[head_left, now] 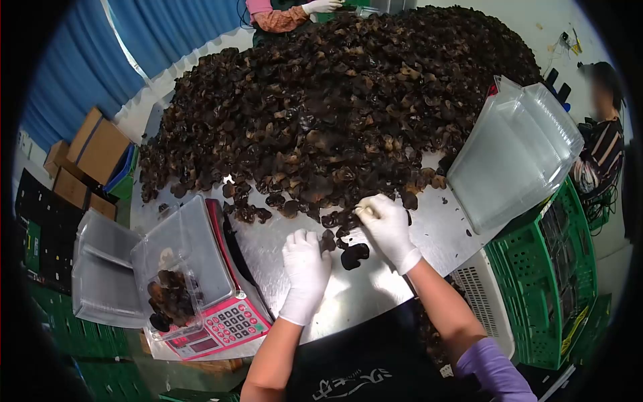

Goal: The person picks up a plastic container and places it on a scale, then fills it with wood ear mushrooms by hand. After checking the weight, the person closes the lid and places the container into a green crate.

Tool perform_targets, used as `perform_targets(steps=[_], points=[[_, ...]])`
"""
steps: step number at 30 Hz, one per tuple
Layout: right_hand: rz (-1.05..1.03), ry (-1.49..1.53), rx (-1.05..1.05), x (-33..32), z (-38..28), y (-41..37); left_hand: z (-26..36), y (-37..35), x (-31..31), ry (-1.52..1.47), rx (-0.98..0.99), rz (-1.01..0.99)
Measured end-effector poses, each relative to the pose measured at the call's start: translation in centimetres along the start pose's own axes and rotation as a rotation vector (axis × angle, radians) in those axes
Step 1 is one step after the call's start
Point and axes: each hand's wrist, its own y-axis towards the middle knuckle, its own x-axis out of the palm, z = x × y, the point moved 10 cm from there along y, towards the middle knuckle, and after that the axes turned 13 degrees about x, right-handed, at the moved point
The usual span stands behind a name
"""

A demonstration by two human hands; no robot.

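A large heap of dark brown wood ear mushrooms covers most of the metal table. My left hand, in a white glove, rests palm down on the steel with its fingers curled. Beside its thumb side sits a small brown wood ear piece; what lies under the fingers is hidden. At the heap's near edge, my gloved right hand pinches at a wood ear mushroom, partly hidden by the fingertips. Between the hands lies a black wood ear cluster.
On the left, a pink scale carries a clear plastic box with mushrooms inside. Stacked clear trays stand at the right, near a green crate and a white basket. People are at the far side and right.
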Motion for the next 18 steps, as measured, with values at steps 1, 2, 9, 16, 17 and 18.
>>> perform_targets(steps=[1, 2, 9, 16, 17, 18], points=[[0.007, 0.068, 0.051, -0.9, 0.1, -0.2, -0.1, -0.5, -0.4, 0.015, 0.002, -0.009], [-0.005, 0.103, 0.065, -1.1, 0.3, -0.6, -0.1, -1.5, -1.3, -0.025, 0.05, 0.09], [-0.218, -0.046, -0.156, 2.8, -1.8, -6.7, 0.3, -5.0, -0.6, -0.137, 0.071, -0.191], [-0.215, -0.132, -0.282, 2.8, -2.7, -9.5, 0.6, -5.0, -0.5, -0.183, 0.04, -0.14], [-0.221, -0.141, -0.278, 2.7, -2.6, -9.6, 0.8, -5.0, -0.4, -0.193, 0.036, -0.142], [-0.206, -0.105, -0.23, 2.4, -2.2, -9.1, 1.2, -4.7, -0.9, -0.168, 0.066, -0.09]])
